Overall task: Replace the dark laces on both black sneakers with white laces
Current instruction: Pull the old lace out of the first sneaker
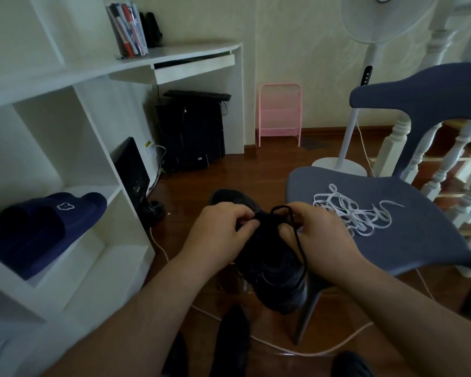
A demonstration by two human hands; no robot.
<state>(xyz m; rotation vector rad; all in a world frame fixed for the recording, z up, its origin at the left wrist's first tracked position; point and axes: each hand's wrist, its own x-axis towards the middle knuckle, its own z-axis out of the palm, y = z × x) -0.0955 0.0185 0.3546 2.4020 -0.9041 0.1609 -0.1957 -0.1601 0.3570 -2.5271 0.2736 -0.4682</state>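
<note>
- I had one sneaker (pixel 272 265) held up in the air between both hands, just beside the chair's front edge, its dark lace (pixel 297 235) threaded in part and one end hanging loose down the side.
- My left hand (pixel 220 232) pinched the lace at the top eyelets; my right hand (pixel 318 235) had its fingers curled on the shoe and lace there too.
- I judged the job early: unlacing the first shoe was under way, no white lace was in yet.
- The white laces (pixel 351 210) lay in a loose tangle on the blue chair (pixel 392 248), untouched.
- A second dark shoe (pixel 229 195) sat on the wood floor (pixel 256 170) behind my hands, its lacing hidden.
- Around me: white shelves (pixel 74 148) holding navy slippers (pixel 44 227), a white counter (pixel 191 54), a pink rack (pixel 280 112), a fan (pixel 346 142), and a white cable (pixel 297 351) on the floor.
</note>
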